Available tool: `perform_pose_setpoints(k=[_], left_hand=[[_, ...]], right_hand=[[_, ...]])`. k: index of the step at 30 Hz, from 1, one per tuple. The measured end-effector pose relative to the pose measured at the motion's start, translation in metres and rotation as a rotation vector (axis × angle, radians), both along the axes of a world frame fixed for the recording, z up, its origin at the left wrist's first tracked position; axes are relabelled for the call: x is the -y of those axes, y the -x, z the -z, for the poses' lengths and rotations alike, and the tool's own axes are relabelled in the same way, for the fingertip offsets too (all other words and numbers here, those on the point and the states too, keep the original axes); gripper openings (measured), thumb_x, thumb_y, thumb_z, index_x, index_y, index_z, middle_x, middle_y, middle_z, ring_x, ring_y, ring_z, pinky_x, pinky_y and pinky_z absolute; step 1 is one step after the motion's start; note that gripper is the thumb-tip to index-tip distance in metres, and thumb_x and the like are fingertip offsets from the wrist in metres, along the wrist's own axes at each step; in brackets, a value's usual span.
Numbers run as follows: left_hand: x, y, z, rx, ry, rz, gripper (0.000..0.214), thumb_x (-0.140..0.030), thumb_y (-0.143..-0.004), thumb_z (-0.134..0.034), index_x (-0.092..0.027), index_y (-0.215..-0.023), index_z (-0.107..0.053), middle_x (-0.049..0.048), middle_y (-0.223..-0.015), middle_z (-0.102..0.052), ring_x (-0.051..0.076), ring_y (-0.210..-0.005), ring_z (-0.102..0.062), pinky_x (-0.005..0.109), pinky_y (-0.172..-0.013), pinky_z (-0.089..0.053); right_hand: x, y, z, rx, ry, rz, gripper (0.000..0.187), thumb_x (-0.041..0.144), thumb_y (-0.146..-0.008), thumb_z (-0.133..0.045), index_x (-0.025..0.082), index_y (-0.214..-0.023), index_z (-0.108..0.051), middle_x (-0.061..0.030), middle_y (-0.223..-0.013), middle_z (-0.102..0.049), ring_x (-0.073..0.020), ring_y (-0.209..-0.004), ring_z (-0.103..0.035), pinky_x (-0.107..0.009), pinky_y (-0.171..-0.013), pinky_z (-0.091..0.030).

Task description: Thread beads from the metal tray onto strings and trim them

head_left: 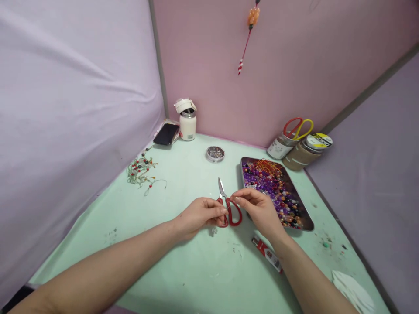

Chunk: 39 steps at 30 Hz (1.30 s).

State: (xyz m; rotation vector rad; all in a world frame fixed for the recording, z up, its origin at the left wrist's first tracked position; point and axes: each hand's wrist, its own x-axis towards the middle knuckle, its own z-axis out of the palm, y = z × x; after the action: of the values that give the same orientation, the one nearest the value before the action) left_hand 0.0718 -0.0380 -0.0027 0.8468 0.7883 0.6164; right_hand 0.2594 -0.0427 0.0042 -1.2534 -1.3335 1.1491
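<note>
**Pinching fingertip to fingertip over the scissors**

The red-handled scissors (pixel 227 208) are lying mid-desk, blades closed and pointing toward the far edge. We are holding both hands just above their loops. The left hand (pixel 196 216) and the right hand (pixel 258 209) are each pinching their fingertips shut on something too fine to make out. We are judging that resting our wrists on the desk (pixel 183 270) is steadying the pinch, and that staying clear of the bead tray (pixel 306 224) near the right edge is guarding against spills
</note>
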Motion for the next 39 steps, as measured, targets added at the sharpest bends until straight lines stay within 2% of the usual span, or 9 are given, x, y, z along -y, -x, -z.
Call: perform_pose_setpoints(k=[16,30,39], left_hand=[[-0.0003,-0.0002,0.0045,0.008,0.036,-0.007,0.031,-0.038,-0.060,-0.078,-0.012,-0.070,-0.066,0.0030,-0.062,-0.062,0.010,-0.058,-0.057,0.028,-0.072,-0.050],[0.0003,-0.0005,0.0008,-0.004,0.041,-0.005,0.027,-0.035,-0.063,-0.076,-0.012,-0.070,-0.066,0.0022,-0.061,-0.061,0.009,-0.057,-0.056,0.027,-0.070,-0.050],[-0.0008,-0.0013,0.0008,-0.041,0.021,-0.002,0.032,-0.038,-0.059,-0.078,-0.011,-0.070,-0.065,0.0019,-0.061,-0.061,0.009,-0.058,-0.056,0.027,-0.070,-0.049]], right_hand=[[0.0004,-0.0019,0.0037,0.034,-0.010,-0.039,0.015,0.035,-0.072,-0.069,0.022,-0.080,-0.068,-0.0033,-0.079,-0.070,-0.0174,-0.075,-0.064,-0.032,-0.074,-0.052],[0.0020,0.0006,-0.0011,0.056,-0.017,-0.037,0.011,0.032,-0.071,-0.069,0.022,-0.077,-0.069,-0.0017,-0.077,-0.070,-0.0158,-0.072,-0.063,-0.029,-0.070,-0.050],[0.0024,-0.0003,0.0019,0.105,-0.023,-0.104,0.013,0.032,-0.075,-0.066,0.021,-0.080,-0.068,-0.0028,-0.081,-0.070,-0.0160,-0.074,-0.063,-0.028,-0.069,-0.049]])
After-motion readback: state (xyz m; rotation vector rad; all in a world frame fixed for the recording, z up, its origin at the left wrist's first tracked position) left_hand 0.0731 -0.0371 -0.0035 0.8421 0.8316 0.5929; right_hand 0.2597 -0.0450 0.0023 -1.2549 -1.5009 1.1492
